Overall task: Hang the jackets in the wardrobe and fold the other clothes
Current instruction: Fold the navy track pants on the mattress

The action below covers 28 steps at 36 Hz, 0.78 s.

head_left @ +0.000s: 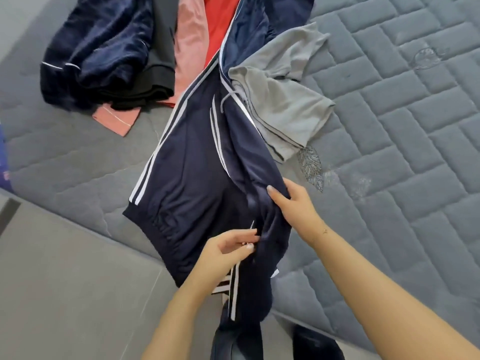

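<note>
A navy track jacket (192, 162) with white stripes lies stretched along the grey quilted mattress (389, 126), its near end hanging off the bed edge toward me. My left hand (228, 252) pinches the jacket's fabric near its lower middle. My right hand (293, 203) grips a fold of the same jacket on its right side. A grey garment (280, 100) lies across the jacket's upper right. Farther back sit a navy velvet garment (98, 48), a black garment (155, 74), a pink garment (187, 48) and a red one (220, 22).
The mattress spreads to the right with a leaf-shaped mark (310, 167) beside the jacket. A grey bed base or floor surface (65, 281) fills the lower left. A blue and purple object (4, 162) peeks in at the left edge.
</note>
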Motion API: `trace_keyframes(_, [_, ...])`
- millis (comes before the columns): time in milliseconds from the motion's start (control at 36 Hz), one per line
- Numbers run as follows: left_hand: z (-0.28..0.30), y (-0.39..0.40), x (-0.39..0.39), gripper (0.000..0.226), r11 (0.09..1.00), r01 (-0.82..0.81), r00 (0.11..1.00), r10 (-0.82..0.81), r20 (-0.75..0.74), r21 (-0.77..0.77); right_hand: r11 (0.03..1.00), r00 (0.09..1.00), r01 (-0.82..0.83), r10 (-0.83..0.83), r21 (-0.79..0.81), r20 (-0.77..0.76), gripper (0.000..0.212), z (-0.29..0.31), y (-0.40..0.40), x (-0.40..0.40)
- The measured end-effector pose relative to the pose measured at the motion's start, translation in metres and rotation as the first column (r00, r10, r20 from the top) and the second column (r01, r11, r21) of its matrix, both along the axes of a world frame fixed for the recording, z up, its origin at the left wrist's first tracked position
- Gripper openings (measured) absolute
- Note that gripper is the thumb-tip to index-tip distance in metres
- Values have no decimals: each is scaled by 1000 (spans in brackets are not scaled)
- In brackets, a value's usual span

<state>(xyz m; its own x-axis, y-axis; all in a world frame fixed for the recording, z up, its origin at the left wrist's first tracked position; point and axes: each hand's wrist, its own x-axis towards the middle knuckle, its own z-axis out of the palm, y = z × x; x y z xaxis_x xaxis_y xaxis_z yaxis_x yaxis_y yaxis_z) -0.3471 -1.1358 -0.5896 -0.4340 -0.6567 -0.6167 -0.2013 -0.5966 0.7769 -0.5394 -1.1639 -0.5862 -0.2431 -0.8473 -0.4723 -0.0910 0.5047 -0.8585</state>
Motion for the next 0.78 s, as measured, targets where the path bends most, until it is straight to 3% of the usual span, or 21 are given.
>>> trace_keyframes(111, [0,8,0,29,980,-193,972,199,125,-58,989,969,141,-145,32,201,15,6,30,-29])
trace_keyframes(250, [5,18,-38,29,958,-255,940,277,199,-132,958,859,262,-287,118,423,21,15,77,-97])
trace_keyframes(417, [9,52,-146,35,929,-355,907,369,203,-104,968,799,89,-211,236,563,27,23,156,-209])
trace_keyframes(528, [2,89,-230,55,887,-455,878,432,206,83,944,843,-76,-111,321,526,40,27,214,-294])
trace_keyframes(611, [-7,115,-294,49,821,-468,879,472,72,327,909,883,-143,-62,392,466,45,25,256,-360])
trace_keyframes(722, [-25,145,-363,45,710,-508,827,560,47,488,815,945,-277,136,509,296,12,21,307,-432])
trace_keyframes(778, [-35,160,-391,39,615,-553,789,604,115,562,758,952,-305,258,576,165,11,14,329,-460])
